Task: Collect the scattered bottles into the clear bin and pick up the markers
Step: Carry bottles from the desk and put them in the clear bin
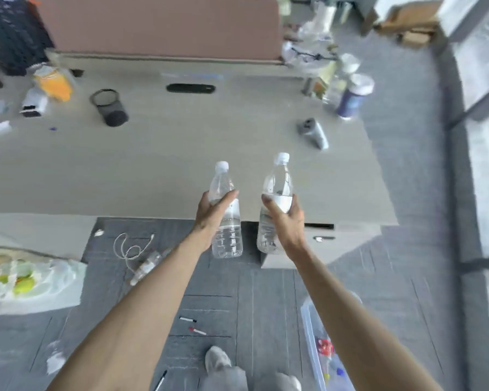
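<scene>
A: Clear plastic in both grips: our left hand (213, 215) is wrapped round one water bottle (226, 221), our right hand (287, 221) is clamped on a second bottle (275, 204), both upright, caps up, held above the desk (153, 165) edge.

B: And the clear bin (312, 334)?

A: Below and behind our right grip, on the floor under that forearm. We see small coloured items in it but no bottles, so we judge collection barely begun.

B: What is left?

A: A third bottle (147, 266) lies on the floor below-left of our left grip. Three markers lie beneath both grips: black-capped marker (187, 319), red marker (197, 331), black marker (161, 380). None is picked up yet.
</scene>
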Demonstrator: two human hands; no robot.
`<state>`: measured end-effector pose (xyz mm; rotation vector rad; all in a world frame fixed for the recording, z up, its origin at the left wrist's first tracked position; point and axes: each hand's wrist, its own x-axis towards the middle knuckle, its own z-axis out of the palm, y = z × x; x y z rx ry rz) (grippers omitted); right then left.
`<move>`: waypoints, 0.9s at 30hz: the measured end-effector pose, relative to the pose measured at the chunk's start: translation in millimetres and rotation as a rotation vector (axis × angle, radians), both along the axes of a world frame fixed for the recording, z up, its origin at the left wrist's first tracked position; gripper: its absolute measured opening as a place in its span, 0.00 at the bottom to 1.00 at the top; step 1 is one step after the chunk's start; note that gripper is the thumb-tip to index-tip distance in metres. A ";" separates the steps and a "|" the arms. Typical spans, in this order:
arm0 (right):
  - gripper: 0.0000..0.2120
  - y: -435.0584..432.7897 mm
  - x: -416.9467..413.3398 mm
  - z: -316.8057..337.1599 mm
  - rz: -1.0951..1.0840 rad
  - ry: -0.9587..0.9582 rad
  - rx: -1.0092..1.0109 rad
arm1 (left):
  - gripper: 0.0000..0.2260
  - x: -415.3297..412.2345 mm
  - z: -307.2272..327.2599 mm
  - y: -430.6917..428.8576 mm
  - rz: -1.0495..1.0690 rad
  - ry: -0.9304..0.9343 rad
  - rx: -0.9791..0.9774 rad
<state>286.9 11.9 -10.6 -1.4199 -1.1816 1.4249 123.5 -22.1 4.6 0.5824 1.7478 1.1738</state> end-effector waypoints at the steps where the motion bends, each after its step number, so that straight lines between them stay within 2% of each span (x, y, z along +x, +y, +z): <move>1: 0.17 -4.9 28.2 -3.2 -0.042 -0.012 -0.017 | 0.25 25.9 -2.4 2.3 -0.052 0.008 -0.004; 3: 0.23 -16.5 86.0 -11.1 -0.123 -0.009 -0.038 | 0.25 79.1 -8.6 5.9 -0.155 0.023 -0.014; 7: 0.17 -48.4 191.4 -27.1 -0.289 -0.017 -0.073 | 0.22 180.9 -26.4 2.2 -0.297 0.006 -0.032; 13: 0.24 -97.9 305.6 -56.4 -0.481 -0.092 -0.172 | 0.20 300.3 -46.3 -9.0 -0.485 -0.030 -0.075; 15: 0.26 -114.2 328.8 -65.8 -0.537 -0.089 -0.224 | 0.19 322.6 -57.3 -11.2 -0.556 -0.024 -0.094; 17: 0.27 -130.4 345.5 -78.6 -0.578 -0.081 -0.264 | 0.23 338.9 -72.9 -14.1 -0.624 -0.018 -0.125; 20: 0.25 -154.2 359.6 -107.5 -0.648 -0.082 -0.316 | 0.24 356.5 -109.6 -19.6 -0.718 -0.013 -0.191; 21: 0.23 -162.3 361.0 -122.7 -0.671 -0.096 -0.334 | 0.28 361.1 -126.9 -21.8 -0.754 -0.002 -0.220; 24: 0.20 -181.8 361.3 -179.7 -0.731 -0.154 -0.389 | 0.46 371.4 -193.9 -25.7 -0.841 0.070 -0.308; 25: 0.21 -186.2 361.0 -202.9 -0.749 -0.161 -0.394 | 0.47 374.8 -217.6 -26.8 -0.866 0.082 -0.327; 27: 0.24 -193.4 359.3 -250.4 -0.762 -0.169 -0.423 | 0.39 380.7 -261.4 -31.3 -0.918 0.098 -0.351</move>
